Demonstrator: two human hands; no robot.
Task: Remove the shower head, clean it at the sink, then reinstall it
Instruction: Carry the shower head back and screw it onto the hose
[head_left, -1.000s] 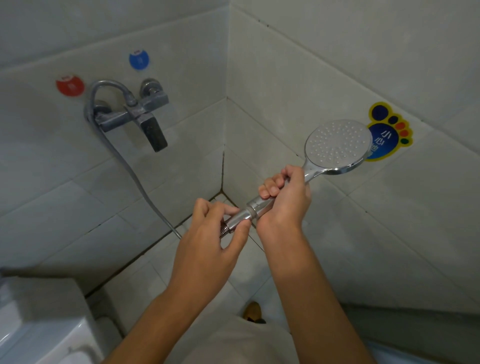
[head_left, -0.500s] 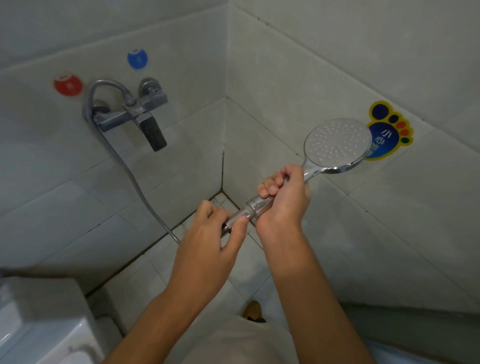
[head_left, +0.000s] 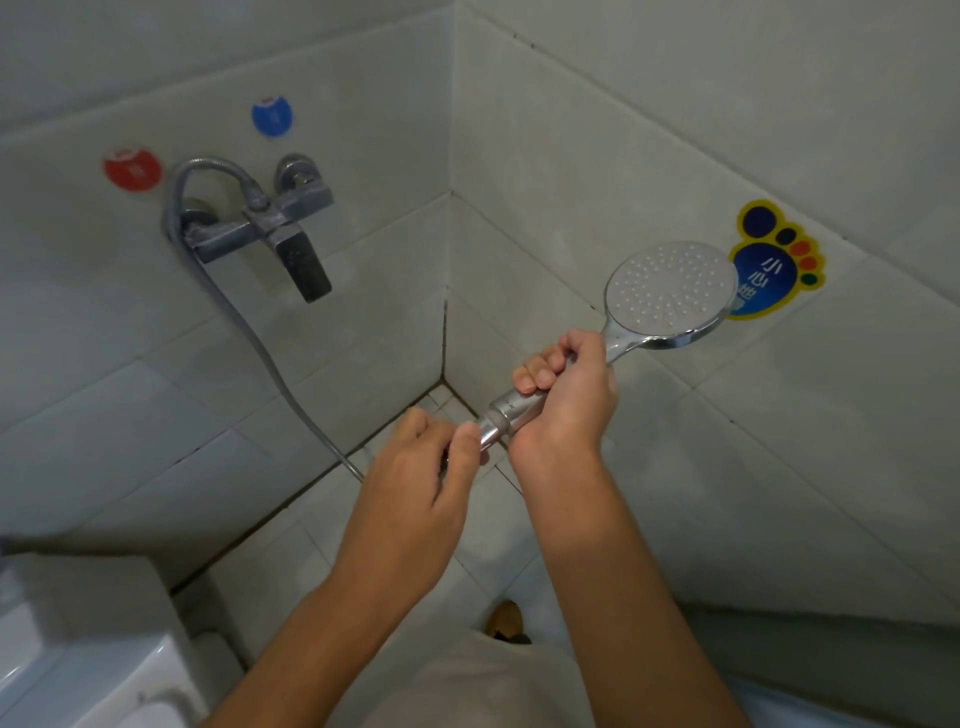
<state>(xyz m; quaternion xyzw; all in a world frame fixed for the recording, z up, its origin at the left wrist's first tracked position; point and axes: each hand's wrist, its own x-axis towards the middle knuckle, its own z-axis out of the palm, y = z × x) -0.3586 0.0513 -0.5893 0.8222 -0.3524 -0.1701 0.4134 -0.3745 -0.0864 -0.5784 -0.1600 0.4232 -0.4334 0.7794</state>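
A round chrome shower head (head_left: 670, 286) with a grey nozzle face points up and to the right in front of the right wall. My right hand (head_left: 566, 400) is wrapped around its handle. My left hand (head_left: 415, 478) pinches the hose nut (head_left: 491, 431) at the handle's lower end, fingers closed on it. The metal hose (head_left: 249, 332) runs from under my left hand up to the wall mixer tap (head_left: 275, 228). The joint between nut and handle is partly hidden by my fingers.
A red dot sticker (head_left: 131, 169) and a blue dot sticker (head_left: 271, 117) sit on the left wall above the tap. A foot-shaped sticker (head_left: 774, 260) is on the right wall. A white toilet tank (head_left: 78, 649) stands at bottom left. The floor is tiled.
My left hand's fingers have shifted around the hose nut, the thumb moving up over it. The shower head and my right hand stay almost in the same place.
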